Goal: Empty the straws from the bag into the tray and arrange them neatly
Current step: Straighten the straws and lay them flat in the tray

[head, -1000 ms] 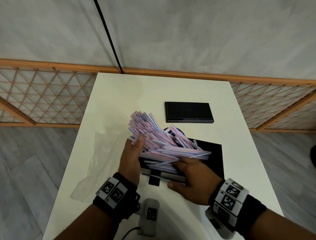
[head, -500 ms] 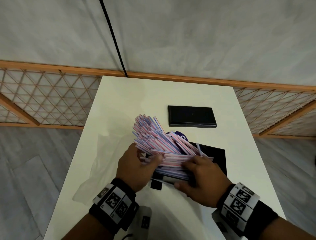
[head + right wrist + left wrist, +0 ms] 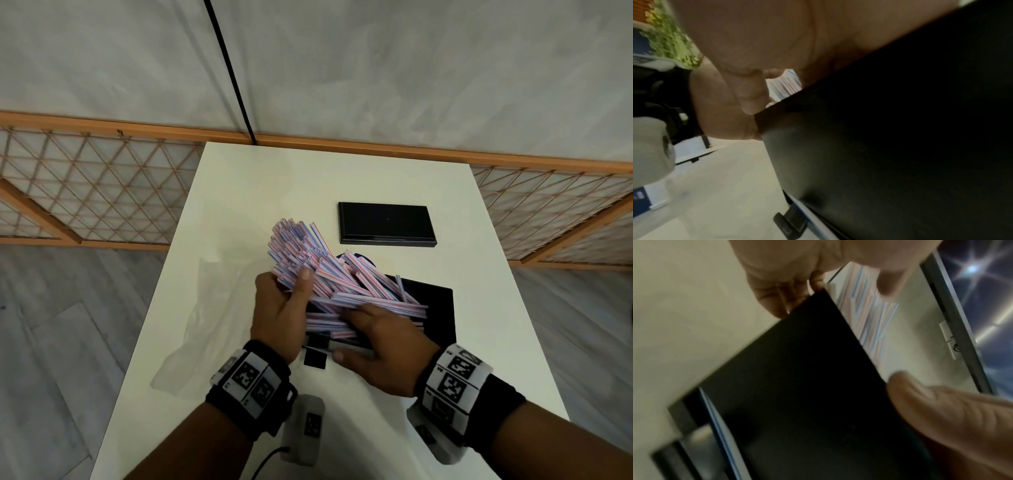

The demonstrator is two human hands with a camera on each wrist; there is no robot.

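Left hand [image 3: 279, 318] curls round the fanned straws [image 3: 329, 274] over the black tray [image 3: 442, 318]; right hand [image 3: 383, 349] grips the straws' near ends, near the tabletop's [image 3: 274, 192] right edge

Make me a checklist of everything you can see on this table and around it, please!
Surface: white table.
Job's things: striped straws piled askew over the black tray; emptied clear bag lying left.
Clutter: black lid at the far side; small black square.
Hands: left hand grips the straws; right hand on the pile, thumb at the tray's near edge.
Cables: black cable down the wall.
Surroundings: wooden lattice fence, grey floor.
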